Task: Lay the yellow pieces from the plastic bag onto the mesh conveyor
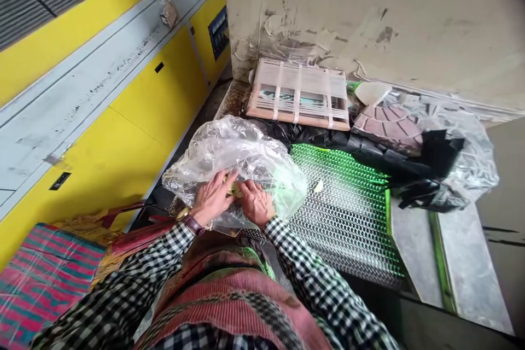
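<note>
A crumpled clear plastic bag [241,150] lies bunched in front of me. My left hand [214,198] is on its near part, fingers bent and gripping the plastic. Close beside it, my right hand [256,204] has its fingers curled down into the same bag. Small yellow-green pieces [234,190] show between my fingertips; whether they are inside the bag or on it I cannot tell. Another pale yellow scrap [318,186] rests on the metal mesh conveyor belt [348,219], right of the bag. My fingertips are partly hidden in the folds.
Behind the bag lies a wrapped wooden-edged bundle [301,95] strapped with white bands. Black plastic [435,175] and more clear film [476,147] lie at the right. A yellow machine cabinet [143,126] stands left, with a pink-and-teal striped pack [53,279] below it.
</note>
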### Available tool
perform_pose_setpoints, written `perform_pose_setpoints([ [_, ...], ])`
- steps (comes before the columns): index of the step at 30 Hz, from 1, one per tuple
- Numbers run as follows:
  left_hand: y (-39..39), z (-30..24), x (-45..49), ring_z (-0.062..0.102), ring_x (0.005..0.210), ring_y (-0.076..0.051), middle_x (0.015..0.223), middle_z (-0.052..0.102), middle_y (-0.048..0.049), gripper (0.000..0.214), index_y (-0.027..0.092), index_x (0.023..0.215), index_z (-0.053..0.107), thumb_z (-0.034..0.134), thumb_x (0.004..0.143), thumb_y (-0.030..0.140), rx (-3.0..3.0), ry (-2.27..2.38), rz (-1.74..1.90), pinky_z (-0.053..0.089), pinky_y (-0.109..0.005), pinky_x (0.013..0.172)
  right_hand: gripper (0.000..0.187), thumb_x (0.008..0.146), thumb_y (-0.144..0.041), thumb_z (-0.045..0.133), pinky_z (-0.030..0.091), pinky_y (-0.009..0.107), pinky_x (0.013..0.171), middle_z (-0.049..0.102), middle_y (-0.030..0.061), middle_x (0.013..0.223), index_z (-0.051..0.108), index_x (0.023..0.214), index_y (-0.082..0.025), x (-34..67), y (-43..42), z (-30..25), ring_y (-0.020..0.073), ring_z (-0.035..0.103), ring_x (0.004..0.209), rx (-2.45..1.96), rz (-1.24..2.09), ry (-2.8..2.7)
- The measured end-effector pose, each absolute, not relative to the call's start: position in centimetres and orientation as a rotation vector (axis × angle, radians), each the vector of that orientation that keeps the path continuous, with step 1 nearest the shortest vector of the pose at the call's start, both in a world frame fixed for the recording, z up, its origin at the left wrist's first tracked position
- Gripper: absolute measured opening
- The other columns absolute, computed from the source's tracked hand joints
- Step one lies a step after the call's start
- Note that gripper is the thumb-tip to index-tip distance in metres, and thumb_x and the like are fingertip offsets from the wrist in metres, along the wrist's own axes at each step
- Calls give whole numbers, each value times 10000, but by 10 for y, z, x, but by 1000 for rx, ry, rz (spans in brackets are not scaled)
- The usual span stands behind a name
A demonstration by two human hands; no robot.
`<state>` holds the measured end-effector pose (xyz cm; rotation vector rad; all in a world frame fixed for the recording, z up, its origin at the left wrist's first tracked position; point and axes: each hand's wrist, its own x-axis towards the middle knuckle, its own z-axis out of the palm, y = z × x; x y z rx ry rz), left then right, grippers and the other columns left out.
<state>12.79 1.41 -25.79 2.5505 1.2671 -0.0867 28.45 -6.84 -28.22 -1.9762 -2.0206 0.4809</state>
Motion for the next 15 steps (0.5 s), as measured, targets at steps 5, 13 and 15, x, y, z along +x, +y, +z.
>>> perform_pose_setpoints([
  [5, 17, -264, 118, 577, 1154, -309, 1346, 571, -130, 342, 233, 1305, 664, 523, 994, 241, 2668, 1091, -104, 529, -369, 825, 300, 1007, -222, 512, 434, 327, 668, 644, 88, 1173, 581, 1298, -246, 280, -62, -304, 249, 603, 1023, -2012, 454, -1997],
  [13, 34, -285, 104, 691, 942, -228, 1241, 682, -110, 366, 242, 1327, 641, 388, 1086, 350, 2646, 1170, -129, 544, -301, 818, 139, 1007, -259, 545, 429, 303, 715, 662, 44, 1102, 654, 1090, -244, 286, -59, -317, 209, 639, 952, -1996, 522, -1765],
  [15, 36, -286, 103, 709, 992, -202, 1215, 707, -95, 369, 232, 1353, 638, 390, 1083, 275, 3083, 1045, -359, 565, -258, 813, 131, 992, -269, 565, 440, 294, 734, 682, 42, 1106, 656, 1082, -239, 289, -59, -316, 205, 645, 934, -1968, 613, -1659],
])
